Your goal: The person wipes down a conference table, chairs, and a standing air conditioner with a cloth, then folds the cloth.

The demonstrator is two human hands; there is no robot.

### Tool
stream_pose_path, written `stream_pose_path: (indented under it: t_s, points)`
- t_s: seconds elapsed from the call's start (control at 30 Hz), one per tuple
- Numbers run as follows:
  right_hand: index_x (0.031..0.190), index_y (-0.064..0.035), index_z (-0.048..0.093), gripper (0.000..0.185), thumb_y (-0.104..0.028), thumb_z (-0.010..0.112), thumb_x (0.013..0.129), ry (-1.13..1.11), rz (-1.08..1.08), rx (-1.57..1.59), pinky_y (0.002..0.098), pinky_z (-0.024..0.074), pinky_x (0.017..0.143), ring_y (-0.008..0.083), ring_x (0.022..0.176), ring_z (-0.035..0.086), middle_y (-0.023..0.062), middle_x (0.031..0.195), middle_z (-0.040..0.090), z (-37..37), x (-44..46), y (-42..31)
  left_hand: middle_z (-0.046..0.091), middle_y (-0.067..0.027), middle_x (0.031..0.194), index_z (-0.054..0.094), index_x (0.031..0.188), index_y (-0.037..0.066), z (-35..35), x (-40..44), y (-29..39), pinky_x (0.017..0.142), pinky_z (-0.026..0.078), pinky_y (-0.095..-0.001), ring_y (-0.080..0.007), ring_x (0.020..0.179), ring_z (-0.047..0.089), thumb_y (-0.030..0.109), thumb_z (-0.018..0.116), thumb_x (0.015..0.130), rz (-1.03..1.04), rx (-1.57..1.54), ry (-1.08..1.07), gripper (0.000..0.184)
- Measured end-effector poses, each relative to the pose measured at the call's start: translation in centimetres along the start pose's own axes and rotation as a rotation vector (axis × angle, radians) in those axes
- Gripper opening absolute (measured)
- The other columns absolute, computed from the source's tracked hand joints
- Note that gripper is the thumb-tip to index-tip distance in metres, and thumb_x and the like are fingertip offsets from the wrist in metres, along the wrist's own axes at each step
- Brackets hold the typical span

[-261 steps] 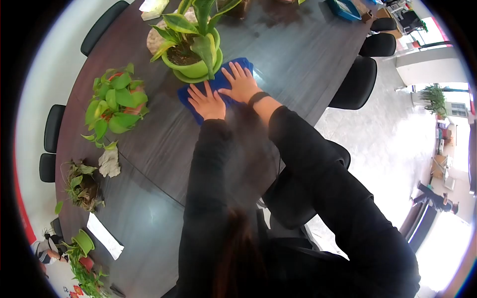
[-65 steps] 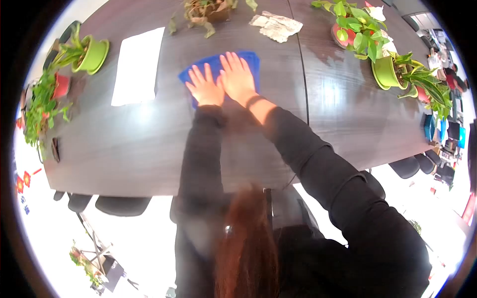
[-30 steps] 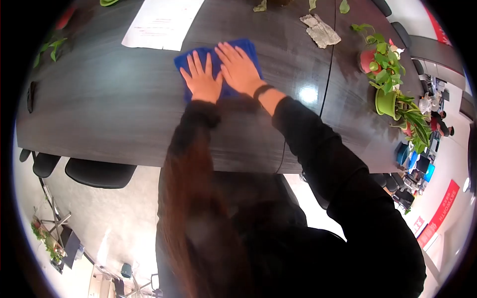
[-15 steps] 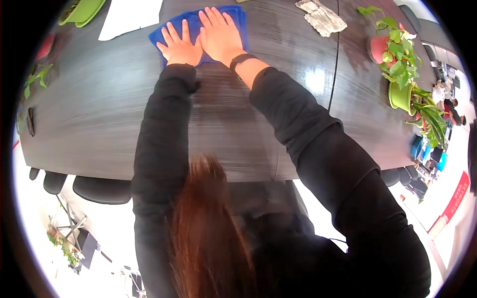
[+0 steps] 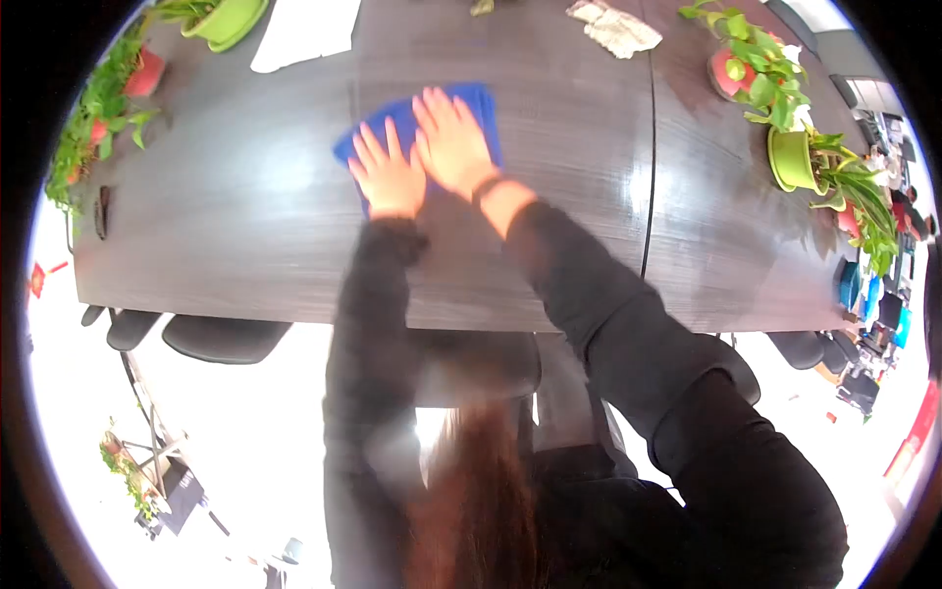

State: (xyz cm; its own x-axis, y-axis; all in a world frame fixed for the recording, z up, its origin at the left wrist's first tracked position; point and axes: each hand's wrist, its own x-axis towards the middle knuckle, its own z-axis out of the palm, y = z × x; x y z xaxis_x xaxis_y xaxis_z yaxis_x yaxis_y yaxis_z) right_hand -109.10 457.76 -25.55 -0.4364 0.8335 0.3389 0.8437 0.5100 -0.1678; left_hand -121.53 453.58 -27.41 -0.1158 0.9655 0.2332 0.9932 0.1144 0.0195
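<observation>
Fingers (image 5: 393, 140) of your left hand (image 5: 392, 187) lie straight, released and lightly spread in the head view, on the blue cloth (image 5: 480, 106); your right hand (image 5: 455, 155) lies just beside, also flat and clasping nothing. The cloth is on the dark worktop (image 5: 275, 216), near the white paper (image 5: 307, 34). Spread your weight evenly through both palms and move them together, so the fabric glides as one piece instead of bunching. Let your heels bear lightly near its close edge, and steer clear of the paper, whose corner could catch and drag.
</observation>
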Motion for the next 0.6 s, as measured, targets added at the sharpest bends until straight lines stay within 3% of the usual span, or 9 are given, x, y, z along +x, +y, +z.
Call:
stream_pose_path:
  t_s: [0.1, 0.3, 0.47, 0.6]
  points:
    - [0.14, -0.0003, 0.044, 0.055, -0.029, 0.045, 0.093, -0.092, -0.086, 0.042, 0.0461, 0.022, 0.116, 0.03, 0.141, 0.032, 0.017, 0.147, 0.041, -3.5, -5.8, -4.5, 0.02, -0.0254, 0.155, 0.028, 0.151, 0.012, -4.3, -8.4, -1.1, 0.109, 0.026, -0.0615, -0.0433, 0.142, 0.023, 0.046, 0.042, 0.097, -0.086, -0.057, -0.116, 0.065]
    - [0.14, -0.0022, 0.044, 0.053, -0.026, 0.047, 0.093, -0.176, -0.127, 0.258, 0.0439, 0.0228, 0.115, 0.028, 0.14, 0.032, 0.0148, 0.148, 0.04, -7.8, -13.7, -11.4, 0.021, -0.0311, 0.152, 0.028, 0.15, 0.007, -8.2, -20.4, -2.0, 0.099, 0.04, -0.0605, -0.0479, 0.139, 0.027, 0.047, 0.043, 0.098, -0.255, 0.062, -0.13, 0.068]
    - [0.142, -0.0054, 0.044, 0.053, -0.026, 0.05, 0.093, -0.193, -0.082, 0.343, 0.0429, 0.0243, 0.115, 0.0264, 0.141, 0.033, 0.013, 0.149, 0.04, -10.7, -19.9, -8.6, 0.008, -0.0358, 0.154, 0.018, 0.152, 0.001, -9.4, -23.6, 2.6, 0.102, 0.033, -0.0654, -0.0518, 0.142, 0.012, 0.049, 0.04, 0.097, -0.24, 0.119, -0.454, 0.076]
    - [0.142, -0.0058, 0.044, 0.055, -0.025, 0.051, 0.091, -0.29, 0.189, 0.14, 0.0435, 0.0253, 0.114, 0.0275, 0.141, 0.032, 0.0128, 0.149, 0.04, -15.1, -27.5, -2.7, 0.011, -0.034, 0.154, 0.024, 0.151, 0.002, -10.2, -26.1, 12.1, 0.107, 0.022, -0.0666, -0.0502, 0.144, 0.01, 0.052, 0.04, 0.096, 0.009, 0.068, -0.437, 0.076]
